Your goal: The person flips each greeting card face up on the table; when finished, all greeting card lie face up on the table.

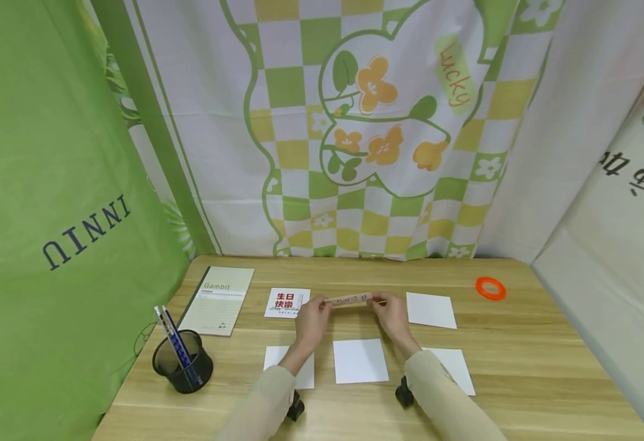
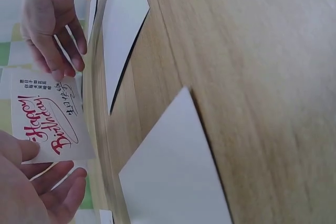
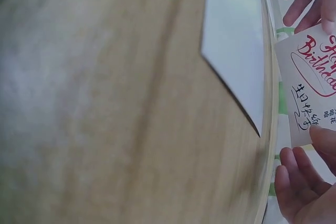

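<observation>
A birthday card (image 1: 349, 299) is held up above the table, tilted so that only a thin slanted strip of it shows in the head view. My left hand (image 1: 312, 321) pinches one end and my right hand (image 1: 392, 317) pinches the other. In the left wrist view the card (image 2: 50, 124) bears red "Happy Birthday" lettering, with black handwriting beside it. The right wrist view shows the same card (image 3: 310, 90), the thumb of my right hand (image 3: 307, 182) pressing on its face near the handwriting. A square card with red characters (image 1: 287, 302) lies flat beside my left hand.
White square cards lie around the hands: one in the middle (image 1: 361, 362), one partly under the left forearm (image 1: 302, 373), two on the right (image 1: 431, 310). A notebook (image 1: 218, 301) and black mesh pen cup (image 1: 192, 370) stand left. An orange tape roll (image 1: 490, 288) lies back right.
</observation>
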### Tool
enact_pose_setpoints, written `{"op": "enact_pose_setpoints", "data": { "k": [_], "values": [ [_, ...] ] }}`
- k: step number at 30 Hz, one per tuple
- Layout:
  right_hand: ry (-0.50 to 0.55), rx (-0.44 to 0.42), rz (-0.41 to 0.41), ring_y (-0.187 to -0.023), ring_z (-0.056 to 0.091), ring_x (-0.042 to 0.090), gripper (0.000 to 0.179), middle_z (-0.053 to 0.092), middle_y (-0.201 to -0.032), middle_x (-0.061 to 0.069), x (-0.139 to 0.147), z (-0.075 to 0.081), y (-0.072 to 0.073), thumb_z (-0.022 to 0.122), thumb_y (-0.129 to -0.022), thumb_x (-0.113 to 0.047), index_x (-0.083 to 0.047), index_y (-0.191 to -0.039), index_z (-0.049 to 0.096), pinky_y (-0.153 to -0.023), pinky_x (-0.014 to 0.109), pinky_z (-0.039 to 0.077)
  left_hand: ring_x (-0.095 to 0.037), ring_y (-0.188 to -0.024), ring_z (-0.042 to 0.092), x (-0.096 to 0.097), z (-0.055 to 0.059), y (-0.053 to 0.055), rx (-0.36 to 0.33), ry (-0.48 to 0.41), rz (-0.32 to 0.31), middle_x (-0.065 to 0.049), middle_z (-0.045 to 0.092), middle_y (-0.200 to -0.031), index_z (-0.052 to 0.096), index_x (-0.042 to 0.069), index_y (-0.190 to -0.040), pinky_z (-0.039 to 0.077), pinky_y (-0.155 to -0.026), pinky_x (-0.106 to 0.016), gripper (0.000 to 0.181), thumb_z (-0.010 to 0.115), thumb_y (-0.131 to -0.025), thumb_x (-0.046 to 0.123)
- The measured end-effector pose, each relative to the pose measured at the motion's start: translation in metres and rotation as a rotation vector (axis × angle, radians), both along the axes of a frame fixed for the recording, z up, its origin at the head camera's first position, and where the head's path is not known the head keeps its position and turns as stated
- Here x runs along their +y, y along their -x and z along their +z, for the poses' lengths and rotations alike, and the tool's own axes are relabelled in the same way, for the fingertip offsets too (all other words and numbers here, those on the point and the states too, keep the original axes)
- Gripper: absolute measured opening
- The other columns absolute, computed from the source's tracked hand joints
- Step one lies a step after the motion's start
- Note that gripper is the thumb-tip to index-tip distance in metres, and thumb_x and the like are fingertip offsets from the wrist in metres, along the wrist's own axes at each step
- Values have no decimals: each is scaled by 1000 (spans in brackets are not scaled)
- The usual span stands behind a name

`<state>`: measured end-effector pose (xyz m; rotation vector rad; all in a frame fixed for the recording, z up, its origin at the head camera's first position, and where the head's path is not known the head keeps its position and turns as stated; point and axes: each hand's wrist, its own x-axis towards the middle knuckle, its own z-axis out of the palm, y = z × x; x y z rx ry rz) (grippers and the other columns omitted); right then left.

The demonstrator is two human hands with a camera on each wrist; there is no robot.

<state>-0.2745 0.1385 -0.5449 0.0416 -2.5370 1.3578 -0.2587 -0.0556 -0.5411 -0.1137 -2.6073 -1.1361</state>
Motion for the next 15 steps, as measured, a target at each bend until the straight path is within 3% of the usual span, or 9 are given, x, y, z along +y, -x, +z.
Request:
{"op": "enact_pose_setpoints", "data": {
  "k": [7, 15],
  "values": [
    [1, 9, 9, -82, 66, 25, 14, 72, -95, 15, 0, 0, -1, 73, -83, -5, 0, -96, 74, -69, 35, 54, -12, -63, 60, -1, -1, 2, -45, -70, 2, -9, 69, -86, 68, 1, -100, 45, -46, -21, 26, 57, -97, 25],
    [48, 4, 6, -78, 65, 22, 17, 71, -95, 16, 0, -1, -1, 73, -83, -6, 1, -99, 72, -62, 24, 53, -17, -70, 64, -1, -2, 5, -52, -64, 22, -7, 69, -84, 65, 6, -96, 49, -56, -29, 25, 55, -98, 29]
  ]
}}
